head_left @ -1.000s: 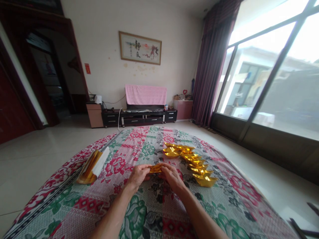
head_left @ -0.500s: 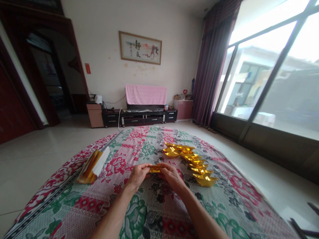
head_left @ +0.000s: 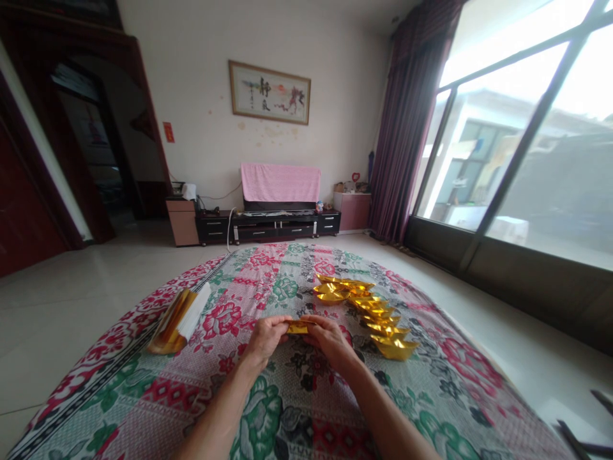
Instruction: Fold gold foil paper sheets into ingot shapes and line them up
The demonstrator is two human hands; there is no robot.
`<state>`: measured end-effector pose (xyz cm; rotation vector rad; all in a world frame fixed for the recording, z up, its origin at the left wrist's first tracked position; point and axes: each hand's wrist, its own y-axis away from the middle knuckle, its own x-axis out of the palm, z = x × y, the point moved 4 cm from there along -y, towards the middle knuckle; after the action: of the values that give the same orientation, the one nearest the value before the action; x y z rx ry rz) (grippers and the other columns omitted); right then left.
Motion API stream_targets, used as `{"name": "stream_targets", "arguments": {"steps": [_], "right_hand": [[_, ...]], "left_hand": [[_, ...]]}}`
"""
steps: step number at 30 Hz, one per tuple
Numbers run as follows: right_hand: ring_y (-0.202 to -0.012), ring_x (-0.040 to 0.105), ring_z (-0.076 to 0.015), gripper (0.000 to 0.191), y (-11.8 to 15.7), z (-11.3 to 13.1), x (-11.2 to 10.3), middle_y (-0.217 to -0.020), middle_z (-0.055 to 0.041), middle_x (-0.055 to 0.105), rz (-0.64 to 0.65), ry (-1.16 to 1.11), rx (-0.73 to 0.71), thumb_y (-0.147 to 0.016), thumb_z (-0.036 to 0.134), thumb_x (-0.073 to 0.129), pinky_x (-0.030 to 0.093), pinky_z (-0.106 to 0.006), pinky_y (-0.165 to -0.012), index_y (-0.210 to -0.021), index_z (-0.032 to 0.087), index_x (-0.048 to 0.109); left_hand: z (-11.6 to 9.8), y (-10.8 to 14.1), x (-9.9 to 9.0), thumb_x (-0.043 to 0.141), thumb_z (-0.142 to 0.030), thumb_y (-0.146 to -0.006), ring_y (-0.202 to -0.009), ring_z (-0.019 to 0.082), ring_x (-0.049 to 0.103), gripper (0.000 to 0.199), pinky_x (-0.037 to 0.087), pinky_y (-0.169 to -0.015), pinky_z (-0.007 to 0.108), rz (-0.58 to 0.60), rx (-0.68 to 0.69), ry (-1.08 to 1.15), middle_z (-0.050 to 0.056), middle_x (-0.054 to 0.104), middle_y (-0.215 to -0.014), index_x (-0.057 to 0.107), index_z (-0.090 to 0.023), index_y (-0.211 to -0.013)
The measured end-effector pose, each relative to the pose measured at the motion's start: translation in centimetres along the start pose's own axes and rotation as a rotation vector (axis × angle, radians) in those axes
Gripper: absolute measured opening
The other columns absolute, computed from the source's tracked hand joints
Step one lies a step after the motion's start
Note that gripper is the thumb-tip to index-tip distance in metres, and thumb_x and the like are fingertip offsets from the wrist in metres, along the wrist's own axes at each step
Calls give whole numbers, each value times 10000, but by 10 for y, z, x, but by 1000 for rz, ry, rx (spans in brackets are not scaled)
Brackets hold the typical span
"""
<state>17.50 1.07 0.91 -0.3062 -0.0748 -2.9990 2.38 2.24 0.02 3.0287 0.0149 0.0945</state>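
Between my two hands is a small folded piece of gold foil paper, held level above the patterned cloth. My left hand pinches its left end, thumb on top. The right end is pinched by my right hand, whose curled fingers hide part of the paper. To the right of my hands, several folded gold paper ingots lie in a slanting row, with more of them grouped at its far end. A stack of gold and white paper sheets, curled at the edges, rests on the left.
A red, green and grey floral cloth covers the round table. Beyond it stands a low black TV cabinet with a pink cloth draped over the screen. Large windows line the right side.
My right fingers have shifted slightly on the gold foil paper, so a little more of it shows. Otherwise the hands and the ingots stay where they were.
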Motion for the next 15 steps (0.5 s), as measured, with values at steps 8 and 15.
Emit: {"name": "stream_targets", "arguments": {"steps": [8,15], "right_hand": [[-851,616,-204,281,0,0,1,-882,-49,681,38,9,-5,-618,322,637,480,-335,-788,-851,174,691],[-921,600,-207,310,1,1,1,-956,-60,673,72,45,13,-648,303,602,458,-326,-820,-916,169,680]], "left_hand": [[4,-1,0,598,-210,-631,-822,191,619,309,473,-658,243,8,-17,-4,62,707,-838,698,-138,-915],[5,-3,-2,581,-214,-637,-807,189,621,300,474,-669,254,-8,3,-21,50,708,-831,704,-154,-904]]}}
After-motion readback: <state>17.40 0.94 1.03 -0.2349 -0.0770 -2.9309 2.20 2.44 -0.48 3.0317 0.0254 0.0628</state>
